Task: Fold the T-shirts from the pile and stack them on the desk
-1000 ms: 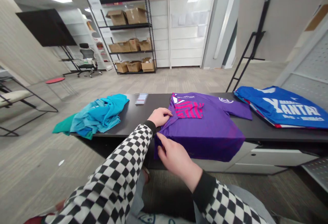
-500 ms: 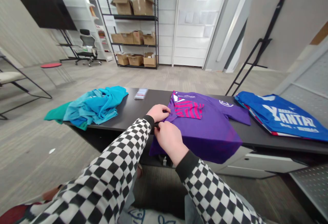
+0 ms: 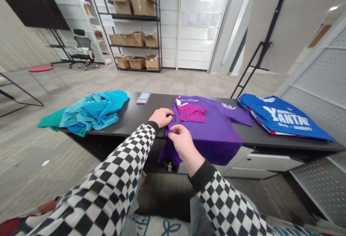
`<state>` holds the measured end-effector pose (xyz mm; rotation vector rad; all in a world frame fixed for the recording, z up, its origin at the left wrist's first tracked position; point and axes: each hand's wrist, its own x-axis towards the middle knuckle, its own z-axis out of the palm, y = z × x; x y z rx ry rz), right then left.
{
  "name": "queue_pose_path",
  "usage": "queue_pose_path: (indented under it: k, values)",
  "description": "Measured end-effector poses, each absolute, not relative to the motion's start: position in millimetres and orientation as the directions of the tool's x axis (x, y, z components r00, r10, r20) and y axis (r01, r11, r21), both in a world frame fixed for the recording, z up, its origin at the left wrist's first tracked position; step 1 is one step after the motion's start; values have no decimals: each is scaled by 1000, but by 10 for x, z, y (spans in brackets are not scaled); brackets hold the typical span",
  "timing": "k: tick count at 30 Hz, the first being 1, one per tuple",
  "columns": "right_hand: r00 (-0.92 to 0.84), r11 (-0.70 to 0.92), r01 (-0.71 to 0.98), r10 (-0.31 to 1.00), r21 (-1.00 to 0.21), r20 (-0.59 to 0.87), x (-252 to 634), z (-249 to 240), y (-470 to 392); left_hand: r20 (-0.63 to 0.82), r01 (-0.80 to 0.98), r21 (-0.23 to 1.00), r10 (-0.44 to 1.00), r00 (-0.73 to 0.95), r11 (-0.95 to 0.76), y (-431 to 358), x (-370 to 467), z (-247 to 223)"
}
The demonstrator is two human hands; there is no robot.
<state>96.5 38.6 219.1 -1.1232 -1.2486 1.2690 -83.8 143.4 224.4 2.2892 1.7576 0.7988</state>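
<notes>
A purple T-shirt (image 3: 216, 129) with a pink-striped panel lies spread on the dark table, its lower part hanging over the front edge. My left hand (image 3: 161, 117) is at the shirt's left edge, fingers closed on the bunched fabric there. Just in front of it, my right hand (image 3: 182, 140) hovers over the shirt near the table edge. Its fingers are loosely curled, with a gap between thumb and forefinger, and no cloth shows in them.
Crumpled turquoise and green shirts (image 3: 94, 111) are heaped at the left end of the dark table (image 3: 135, 119). A blurred small item (image 3: 143, 97) lies near the back edge. Folded blue shirts (image 3: 286, 117) are stacked on the right. Drawers (image 3: 270, 162) sit below the tabletop.
My right hand has come away from the shirt's left edge, moving slightly right, and its fingers have loosened. My left hand remains at that edge. The view has shifted a little to the right.
</notes>
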Motion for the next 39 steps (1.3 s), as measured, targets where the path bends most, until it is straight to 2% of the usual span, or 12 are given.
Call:
queue_pose_path:
  k: [4,7,11,19,24,29,32,35,39]
  values:
    - [-59,-105,-242,994,-965,-93,1012,2043,287,315,870,402,936,160,-284,1432,-820,2262]
    - [-45,-126,-287,992,-950,-118,1084,1944,168,319,870,401,934,161,-287,1425,-815,2267]
    - [-31,-126,-261,992,-957,-122,1190,1817,17,320,873,397,934,157,-282,1421,-810,2267]
    - [115,-102,-132,986,-986,-117,1357,1591,-110,312,878,375,932,184,-299,1395,-810,2282]
    - [2,-167,-120,986,-979,-169,1293,1533,-105,338,883,313,910,241,-350,1341,-788,2288]
    - [-96,-101,-198,992,-975,-84,1219,1584,-51,309,867,275,892,329,-415,1348,-786,2267]
    - [-107,-93,-256,992,-962,-67,1194,1675,-18,309,873,273,896,319,-405,1365,-792,2255]
    - [-157,-167,-317,980,-934,-122,1154,1783,9,322,881,287,904,282,-377,1371,-789,2254]
    - [-188,-186,-327,974,-926,-129,1092,1882,36,332,876,310,906,264,-369,1371,-783,2259]
